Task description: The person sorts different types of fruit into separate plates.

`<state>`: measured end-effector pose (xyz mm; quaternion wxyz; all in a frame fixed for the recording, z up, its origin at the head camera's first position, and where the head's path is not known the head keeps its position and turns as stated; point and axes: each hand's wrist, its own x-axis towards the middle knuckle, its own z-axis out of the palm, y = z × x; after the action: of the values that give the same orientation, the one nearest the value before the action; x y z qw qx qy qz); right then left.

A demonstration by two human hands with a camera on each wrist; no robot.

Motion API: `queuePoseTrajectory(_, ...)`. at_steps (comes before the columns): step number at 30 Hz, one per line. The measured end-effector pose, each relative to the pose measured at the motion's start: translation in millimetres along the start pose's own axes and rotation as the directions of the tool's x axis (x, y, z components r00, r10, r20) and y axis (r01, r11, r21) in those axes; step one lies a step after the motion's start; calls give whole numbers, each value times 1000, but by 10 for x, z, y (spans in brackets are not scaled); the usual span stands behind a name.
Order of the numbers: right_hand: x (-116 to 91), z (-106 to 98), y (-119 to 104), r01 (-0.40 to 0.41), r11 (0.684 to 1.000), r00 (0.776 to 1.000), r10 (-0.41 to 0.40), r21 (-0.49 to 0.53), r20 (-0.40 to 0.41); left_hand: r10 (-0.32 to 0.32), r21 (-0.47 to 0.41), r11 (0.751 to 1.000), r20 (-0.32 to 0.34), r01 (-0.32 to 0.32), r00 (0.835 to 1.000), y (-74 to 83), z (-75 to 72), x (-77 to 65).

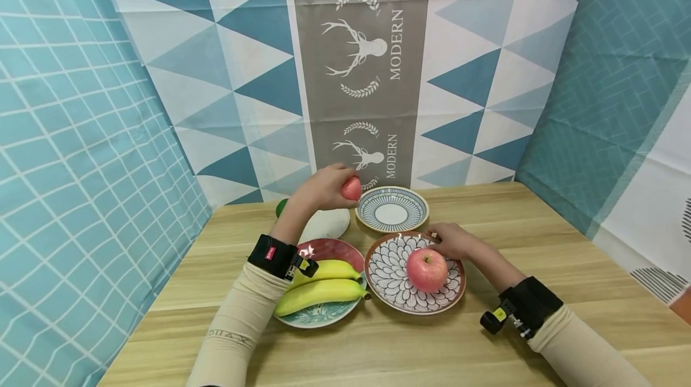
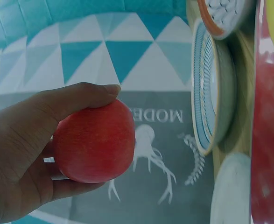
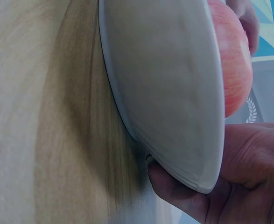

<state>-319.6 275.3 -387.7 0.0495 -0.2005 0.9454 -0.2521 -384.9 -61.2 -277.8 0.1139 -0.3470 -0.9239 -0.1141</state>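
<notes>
My left hand (image 1: pixel 326 188) grips a red apple (image 2: pixel 95 142), thumb on one side and fingers on the other. It is raised over the back of the table, near the blue-striped bowl (image 1: pixel 391 210). My right hand (image 1: pixel 452 240) holds the far right rim of a petal-patterned plate (image 1: pixel 385 267) with a brown edge. In the right wrist view a digit of that hand (image 3: pixel 249 172) curls beneath the plate's rim. Another apple (image 1: pixel 427 270) sits on this plate, right of its middle.
Left of the petal plate, two bananas (image 1: pixel 324 295) lie on a red and green plate (image 1: pixel 329 318). A white dish (image 1: pixel 330 223) and a green object (image 1: pixel 281 207) are partly behind my left arm. Patterned sheets (image 1: pixel 259 75) stand around the wooden table (image 1: pixel 432 351).
</notes>
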Motion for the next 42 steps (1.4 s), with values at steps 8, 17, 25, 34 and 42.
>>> queuePoseTrajectory(8,9,-25,-7,12,999,1000,-13,-39,-17,34,1,999,-7,-34,999,288,14,-20)
queuePoseTrajectory(17,15,-2,-45,30,999,999,-30,-32,-14,65,-14,998,-10,-65,998,526,88,-75)
queuePoseTrajectory(25,-7,22,-19,12,1000,1000,-12,-19,-18,109,-63,992,19,-108,994,759,151,-107)
queuePoseTrajectory(34,-2,7,-5,19,999,999,-20,-29,-28,115,-86,990,55,-110,992,882,190,-123)
queuePoseTrajectory(42,-24,-4,-7,23,999,999,-25,-39,-30,151,-56,988,134,-144,979,923,308,-127)
